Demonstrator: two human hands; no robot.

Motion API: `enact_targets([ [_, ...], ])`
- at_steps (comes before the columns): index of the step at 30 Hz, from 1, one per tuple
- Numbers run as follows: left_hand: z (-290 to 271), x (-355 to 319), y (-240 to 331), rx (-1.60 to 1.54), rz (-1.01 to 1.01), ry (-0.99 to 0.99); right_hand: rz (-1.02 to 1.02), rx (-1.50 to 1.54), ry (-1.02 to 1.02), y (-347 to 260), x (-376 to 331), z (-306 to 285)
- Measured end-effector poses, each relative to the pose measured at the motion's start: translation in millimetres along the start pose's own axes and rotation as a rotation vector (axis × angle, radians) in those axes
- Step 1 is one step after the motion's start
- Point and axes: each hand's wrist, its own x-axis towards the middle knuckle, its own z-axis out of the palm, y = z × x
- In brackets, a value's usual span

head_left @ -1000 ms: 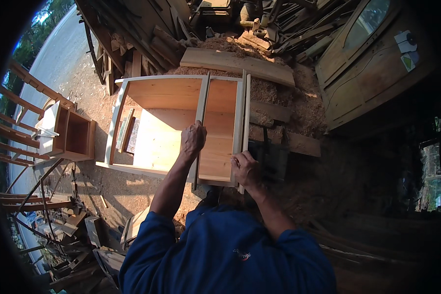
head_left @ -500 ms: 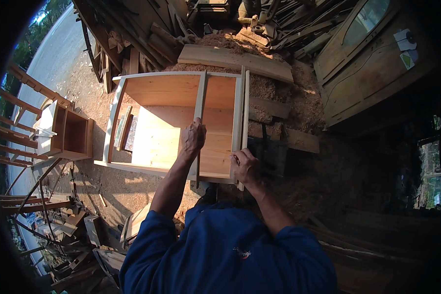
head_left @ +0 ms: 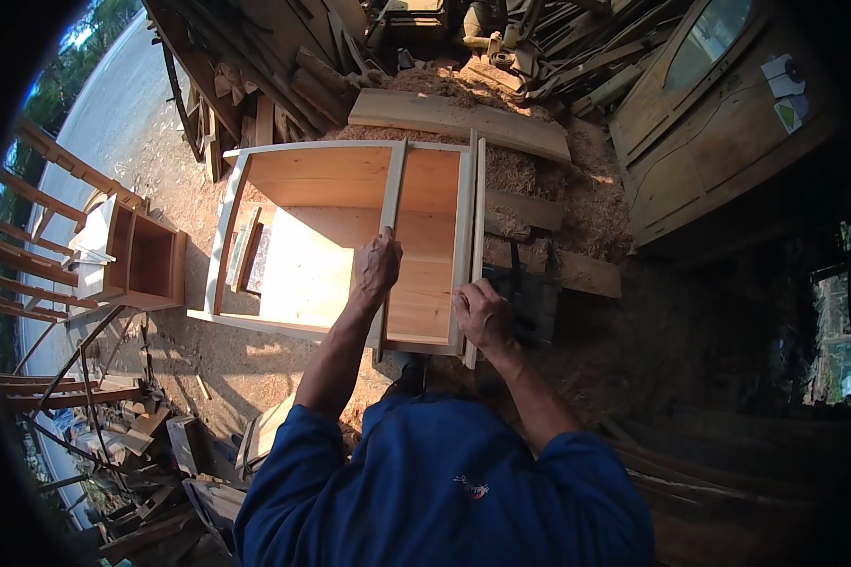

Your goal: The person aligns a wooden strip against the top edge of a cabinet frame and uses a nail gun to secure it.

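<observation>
The open-fronted wooden cabinet carcass [head_left: 350, 241] lies on its back on the sawdust-covered ground [head_left: 255, 364], and it sits in much the same spot as 1 second ago; what has shifted is mainly the head view, which has tipped slightly so the carcass reads a little lower and larger. The left hand [head_left: 376, 267] remains curled over the upright divider strip [head_left: 390, 203], fingers closed around its near part, at about 12 o'clock from the person's chest. The right hand [head_left: 482, 317] stays wrapped on the lower end of the right side panel [head_left: 470, 236], at roughly 1 o'clock, thumb and fingers pinching the edge. Neither grip has loosened or moved along the wood, which suggests the person is steadying or aligning the divider rather than lifting. A smaller wooden box [head_left: 147, 265] stands at 10 o'clock, well apart, and a loose plank [head_left: 459, 123] lies beyond the carcass at 12 o'clock.
</observation>
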Motion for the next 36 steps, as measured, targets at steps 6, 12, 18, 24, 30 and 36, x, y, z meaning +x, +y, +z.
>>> enact_targets([
  [6, 11, 3, 18, -0.012, 0.048, 0.055, -0.063, -0.098, -0.237, 12, -7, -15],
  [12, 3, -14, 9, -0.047, -0.048, 0.162, -0.511, -0.237, -0.479, 25, 8, -30],
  [18, -28, -41, 9, -0.091, -0.06, 0.236, -0.717, -0.269, -0.651, 55, 33, -41],
  [24, -78, -97, 19, -0.109, -0.226, 0.137, -0.812, -0.3, -0.913, 48, 64, -39],
  [30, -85, -200, 27, -0.157, -0.384, 0.266, -1.072, -0.521, -0.913, 34, 73, -28],
  [36, -104, -270, 64, -0.272, -0.494, 0.127, -1.263, -0.552, -0.96, 24, 83, -28],
])
